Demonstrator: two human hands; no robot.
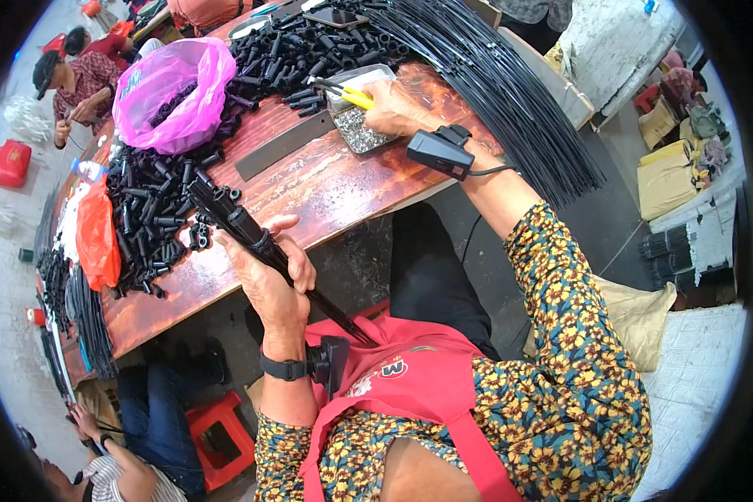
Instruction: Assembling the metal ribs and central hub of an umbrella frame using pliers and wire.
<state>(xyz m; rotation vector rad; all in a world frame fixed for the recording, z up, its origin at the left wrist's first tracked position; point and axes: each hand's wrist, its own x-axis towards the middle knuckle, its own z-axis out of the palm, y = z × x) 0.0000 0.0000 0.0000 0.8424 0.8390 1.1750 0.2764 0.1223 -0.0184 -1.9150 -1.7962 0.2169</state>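
Three co-workers occupy the left margin: two at upper left, the nearer a capped person (pixel 79 96) in a patterned red top, the farther largely blocked by that one; at lower left a seated person (pixel 155 485) in stripes is cropped by the rim. An orange plastic bag (pixel 99 238) lies at the table's left end, contents not visible to me. Next, loose black tubular fittings (pixel 155 205) overlap too densely to count; above them stands a pink plastic bag (pixel 176 105), open, its dark contents partly concealed by the film. I log the left hand (pixel 272 280) wrapped around a black rod bundle (pixel 244 226), slanted across the palm; its upper end projects over the fittings, its lower end runs to the red apron (pixel 410 372), where I lose its termination. A flat metal strip (pixel 284 146) lies on the table (pixel 343 180). The right hand (pixel 393 109), over a clear tray (pixel 381 146) of small metal parts (pixel 356 130), is closed on a yellow-handled tool (pixel 357 98); fingers mask the tool's remainder, and I cannot tell whether they also pinch a part. Farther right, long black rods (pixel 510 100) fan along the edge, far ends cut off by the frame.
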